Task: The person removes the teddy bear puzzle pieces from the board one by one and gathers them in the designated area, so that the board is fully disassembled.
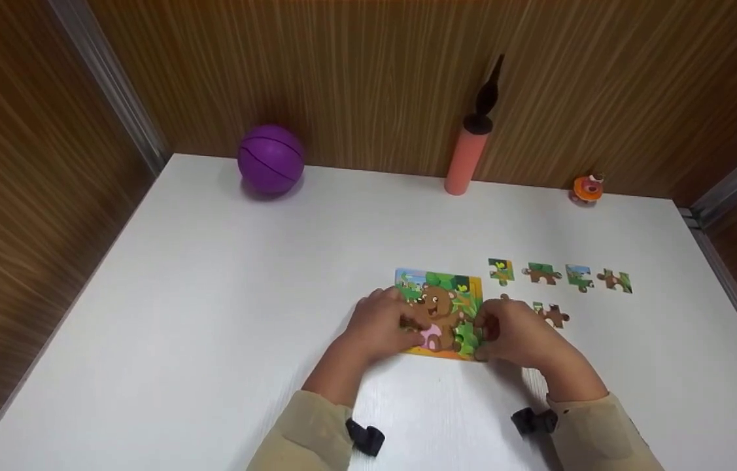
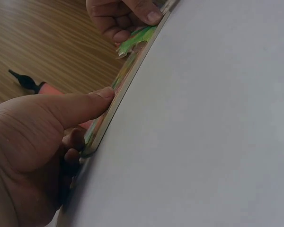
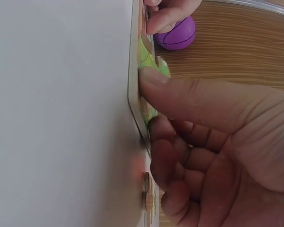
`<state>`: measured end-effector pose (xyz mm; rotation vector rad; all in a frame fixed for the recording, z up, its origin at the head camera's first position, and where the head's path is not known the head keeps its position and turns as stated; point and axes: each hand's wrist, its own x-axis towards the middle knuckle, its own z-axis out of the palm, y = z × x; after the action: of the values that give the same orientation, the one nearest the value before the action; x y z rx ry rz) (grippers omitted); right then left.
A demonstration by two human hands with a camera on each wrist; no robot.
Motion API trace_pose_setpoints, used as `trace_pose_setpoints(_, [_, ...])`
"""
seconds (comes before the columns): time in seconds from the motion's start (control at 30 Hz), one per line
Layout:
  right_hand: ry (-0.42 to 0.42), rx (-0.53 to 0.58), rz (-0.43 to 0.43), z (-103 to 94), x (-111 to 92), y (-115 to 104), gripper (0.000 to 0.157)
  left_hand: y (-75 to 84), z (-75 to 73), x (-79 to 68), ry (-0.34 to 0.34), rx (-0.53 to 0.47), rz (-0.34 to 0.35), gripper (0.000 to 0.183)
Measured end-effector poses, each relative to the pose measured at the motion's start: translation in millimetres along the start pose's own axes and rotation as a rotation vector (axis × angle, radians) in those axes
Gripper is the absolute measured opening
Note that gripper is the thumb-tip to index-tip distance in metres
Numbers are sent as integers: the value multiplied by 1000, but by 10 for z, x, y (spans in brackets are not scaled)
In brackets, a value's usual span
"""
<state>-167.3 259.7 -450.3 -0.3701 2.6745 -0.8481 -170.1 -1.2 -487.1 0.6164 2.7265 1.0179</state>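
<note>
left hand (image 1: 382, 325) grips puzzle (image 1: 439, 301) by left side | right hand (image 1: 517, 333) pinches green piece (image 2: 138, 39) at puzzle's right edge

Left forearm (image 1: 335, 371) and right forearm (image 1: 574, 375) reach forward, converging. Left grip (image 1: 382, 325): bare, clasping; left thumb (image 2: 78, 108) stretched nearly straight, left fingers (image 2: 73, 158) bent below it. Right grip (image 1: 517, 333): bare, pinching; right thumb (image 3: 191, 98) extended, right fingers (image 3: 164, 161) curled toward the palm (image 3: 262, 146). Grips near each other, not touching.
</note>
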Motion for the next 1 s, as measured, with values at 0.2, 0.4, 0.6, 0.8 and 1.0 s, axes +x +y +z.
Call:
trace_pose_setpoints(0.2, [17,36,-51,-32,4,44,17,-22,15,14,12,5,11,19])
trace_pose_setpoints(0.4, [3,80,-115,-98,-14,116,11,-20,11,22,13,4,6,20])
trace_pose_setpoints(0.6, [-42,107,-104,-112,-23,105,37,-15,6,24,6,2,-3,20])
trace_pose_setpoints(0.8, [-20,59,-88,-88,-13,71,39,-26,11,23,9,-5,-1,20])
trace_pose_setpoints(1.0, [38,123,-136,-208,-48,137,37,-29,16,20,16,3,13,20])
